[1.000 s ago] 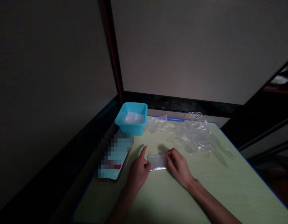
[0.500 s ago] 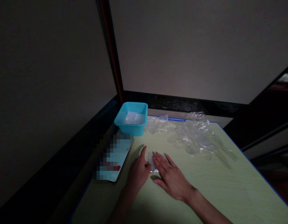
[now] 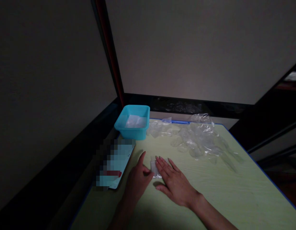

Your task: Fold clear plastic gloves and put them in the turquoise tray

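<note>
Currently, clear packet (image 3: 155,168): flat on the table (image 3: 234,195), nearer the wearer than the turquoise tub (image 3: 133,133) and to its right; left portion visible, remainder covered by fingers.
Right hand (image 3: 175,182): nearer than the tub, to its right; palm down, unclenched, fingers extended flat across the packet, nothing pinched.
Left hand (image 3: 138,179): in front of the tub, on the wearer's side; forefinger extended, thumb at the packet's left edge; whether it grips that edge cannot be told.
White material (image 3: 135,121): inside the tub; identity unclear.
Clear plastic bags (image 3: 201,140): crumpled, spread right of the tub, some just beside it.
Pale slab (image 3: 122,163): in front of the tub, slightly left; partly pixelated.
</note>
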A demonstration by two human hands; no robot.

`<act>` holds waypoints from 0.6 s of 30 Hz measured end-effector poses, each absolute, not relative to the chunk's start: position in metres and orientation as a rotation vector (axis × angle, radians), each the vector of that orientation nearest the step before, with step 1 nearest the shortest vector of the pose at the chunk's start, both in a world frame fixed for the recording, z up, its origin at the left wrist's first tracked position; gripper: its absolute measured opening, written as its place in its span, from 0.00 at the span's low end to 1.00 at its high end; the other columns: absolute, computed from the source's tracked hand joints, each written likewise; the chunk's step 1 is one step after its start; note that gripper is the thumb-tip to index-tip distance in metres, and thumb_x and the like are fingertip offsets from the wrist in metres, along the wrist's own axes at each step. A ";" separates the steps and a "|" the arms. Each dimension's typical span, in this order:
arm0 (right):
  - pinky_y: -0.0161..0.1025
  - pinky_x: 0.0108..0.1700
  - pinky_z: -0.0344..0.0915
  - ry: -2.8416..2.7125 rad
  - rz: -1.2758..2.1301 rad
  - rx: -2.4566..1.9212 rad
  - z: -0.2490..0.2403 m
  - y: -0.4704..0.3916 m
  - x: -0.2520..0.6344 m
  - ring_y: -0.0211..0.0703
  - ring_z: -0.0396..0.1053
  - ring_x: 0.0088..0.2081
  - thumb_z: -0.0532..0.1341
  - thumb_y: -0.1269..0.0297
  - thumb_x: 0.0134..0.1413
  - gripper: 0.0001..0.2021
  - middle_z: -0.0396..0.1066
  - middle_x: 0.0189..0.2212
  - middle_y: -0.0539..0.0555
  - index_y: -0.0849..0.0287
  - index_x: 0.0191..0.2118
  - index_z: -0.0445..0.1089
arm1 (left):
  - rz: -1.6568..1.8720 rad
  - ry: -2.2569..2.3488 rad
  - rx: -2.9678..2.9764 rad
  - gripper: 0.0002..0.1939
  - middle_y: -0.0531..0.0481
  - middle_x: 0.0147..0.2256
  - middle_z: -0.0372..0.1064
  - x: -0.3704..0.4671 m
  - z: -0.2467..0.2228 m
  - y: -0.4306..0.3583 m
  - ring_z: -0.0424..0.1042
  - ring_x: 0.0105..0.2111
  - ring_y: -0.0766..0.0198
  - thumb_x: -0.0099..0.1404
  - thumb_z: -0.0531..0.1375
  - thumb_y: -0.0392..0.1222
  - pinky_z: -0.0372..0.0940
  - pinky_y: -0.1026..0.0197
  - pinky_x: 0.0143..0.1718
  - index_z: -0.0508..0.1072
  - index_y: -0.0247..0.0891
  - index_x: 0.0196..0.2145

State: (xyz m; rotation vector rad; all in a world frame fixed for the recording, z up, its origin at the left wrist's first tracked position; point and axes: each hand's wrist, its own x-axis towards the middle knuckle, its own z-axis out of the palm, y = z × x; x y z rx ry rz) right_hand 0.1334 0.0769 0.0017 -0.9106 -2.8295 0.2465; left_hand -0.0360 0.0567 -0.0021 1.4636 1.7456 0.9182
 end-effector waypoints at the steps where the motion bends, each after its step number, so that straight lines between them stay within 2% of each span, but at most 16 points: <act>1: 0.50 0.61 0.39 -2.829 0.246 -0.913 0.002 0.077 0.133 0.46 0.34 0.62 0.45 0.50 0.58 0.32 0.38 0.61 0.62 0.67 0.61 0.40 | 0.915 1.750 1.465 0.39 0.58 0.20 0.66 -0.036 -0.003 0.056 0.68 0.24 0.63 0.49 0.56 0.33 0.62 0.62 0.30 0.46 0.29 0.58; 7: 0.49 0.61 0.36 -2.812 0.249 -0.944 0.004 0.076 0.133 0.45 0.32 0.62 0.46 0.51 0.58 0.33 0.35 0.61 0.61 0.68 0.62 0.39 | 0.901 1.790 1.471 0.39 0.56 0.22 0.67 -0.036 -0.004 0.057 0.69 0.25 0.63 0.50 0.55 0.32 0.62 0.62 0.31 0.44 0.28 0.59; 18: 0.50 0.61 0.36 -2.815 0.249 -0.903 -0.004 0.077 0.134 0.47 0.32 0.62 0.46 0.45 0.55 0.38 0.35 0.61 0.62 0.67 0.62 0.36 | 0.819 1.882 1.526 0.40 0.57 0.22 0.67 -0.033 -0.002 0.059 0.68 0.25 0.64 0.51 0.56 0.31 0.61 0.64 0.30 0.42 0.28 0.59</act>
